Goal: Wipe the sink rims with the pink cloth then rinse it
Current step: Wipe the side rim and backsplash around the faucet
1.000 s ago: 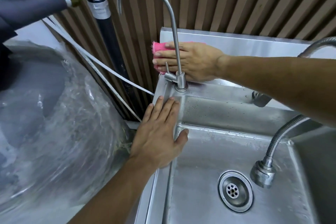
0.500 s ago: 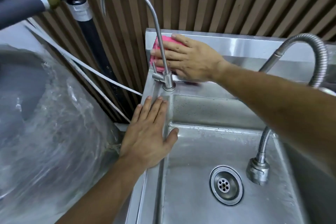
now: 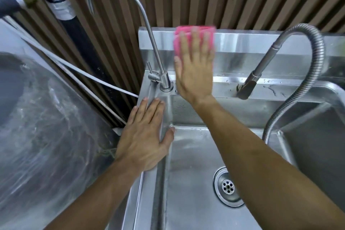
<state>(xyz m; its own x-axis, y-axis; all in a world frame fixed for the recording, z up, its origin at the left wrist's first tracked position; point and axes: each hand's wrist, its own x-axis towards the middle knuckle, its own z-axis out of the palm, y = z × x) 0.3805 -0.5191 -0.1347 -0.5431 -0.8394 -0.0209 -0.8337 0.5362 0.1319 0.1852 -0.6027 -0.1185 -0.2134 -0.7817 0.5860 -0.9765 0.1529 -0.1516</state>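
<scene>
The pink cloth (image 3: 188, 32) lies flat against the steel backsplash (image 3: 242, 43) of the sink, just right of the thin gooseneck tap (image 3: 164, 80). My right hand (image 3: 195, 67) presses it there with flat, spread fingers pointing up; most of the cloth is hidden under the hand. My left hand (image 3: 145, 136) rests palm down on the sink's left rim (image 3: 147, 201), fingers apart, thumb over the basin edge, holding nothing.
A flexible metal hose sprayer (image 3: 248, 87) arches over the back ledge at the right. The drain (image 3: 227, 186) sits in the basin floor. A plastic-wrapped dark object (image 3: 46, 127) fills the left. A black pipe (image 3: 74, 30) and white tube (image 3: 84, 73) run along the slatted wall.
My right hand has slid the pink cloth rightward from behind the tap and up the backsplash, turning its fingers upward. My left hand has stayed on the left rim.
</scene>
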